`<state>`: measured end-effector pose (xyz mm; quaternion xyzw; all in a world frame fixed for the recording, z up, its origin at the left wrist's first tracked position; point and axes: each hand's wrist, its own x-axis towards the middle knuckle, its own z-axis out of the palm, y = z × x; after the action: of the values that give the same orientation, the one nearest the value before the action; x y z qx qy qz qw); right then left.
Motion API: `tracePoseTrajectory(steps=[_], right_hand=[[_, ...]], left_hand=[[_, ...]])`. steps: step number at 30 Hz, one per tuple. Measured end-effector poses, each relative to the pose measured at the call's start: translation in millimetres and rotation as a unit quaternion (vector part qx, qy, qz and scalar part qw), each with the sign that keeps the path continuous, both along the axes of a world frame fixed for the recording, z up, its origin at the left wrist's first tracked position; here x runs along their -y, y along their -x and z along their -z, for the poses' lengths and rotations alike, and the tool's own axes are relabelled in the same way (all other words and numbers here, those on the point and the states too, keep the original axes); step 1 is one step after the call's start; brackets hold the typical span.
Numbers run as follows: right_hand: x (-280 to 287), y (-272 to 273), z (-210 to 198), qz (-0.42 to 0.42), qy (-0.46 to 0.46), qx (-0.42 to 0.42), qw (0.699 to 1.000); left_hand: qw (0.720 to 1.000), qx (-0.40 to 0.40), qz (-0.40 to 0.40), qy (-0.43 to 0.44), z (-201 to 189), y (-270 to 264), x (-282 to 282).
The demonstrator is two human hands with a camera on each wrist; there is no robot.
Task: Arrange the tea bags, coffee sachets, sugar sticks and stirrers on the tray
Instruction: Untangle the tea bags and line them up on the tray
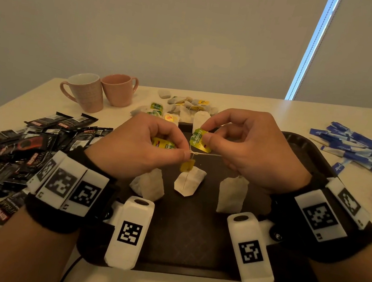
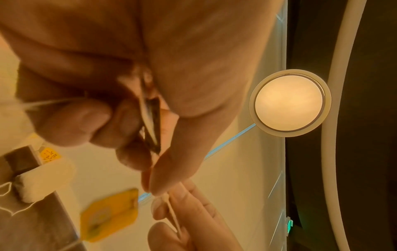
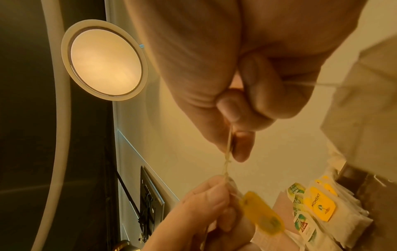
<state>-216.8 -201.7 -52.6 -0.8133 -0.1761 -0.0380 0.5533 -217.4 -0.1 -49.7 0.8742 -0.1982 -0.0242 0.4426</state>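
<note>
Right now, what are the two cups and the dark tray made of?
The two cups look like glazed ceramic: pink, smooth, thick-walled, with a soft shine and a white inside. The dark tray seems to be moulded plastic: matt brown-black, with a raised rounded rim that catches a little light. Neither can be told for certain from looks alone.

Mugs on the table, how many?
2: a pink mug at the far left of the table, and another pink mug touching its right side.
</note>
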Motion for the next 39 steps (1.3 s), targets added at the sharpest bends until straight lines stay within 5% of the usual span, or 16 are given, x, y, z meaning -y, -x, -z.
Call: tracePoseTrajectory(steps=[39], right_hand=[[3.3, -3.6, 1.6, -0.084, 0.128, 0.013, 0.988]], left_hand=[[0.994, -0.062, 0.044, 0.083, 5.4, -4.7, -3.9]])
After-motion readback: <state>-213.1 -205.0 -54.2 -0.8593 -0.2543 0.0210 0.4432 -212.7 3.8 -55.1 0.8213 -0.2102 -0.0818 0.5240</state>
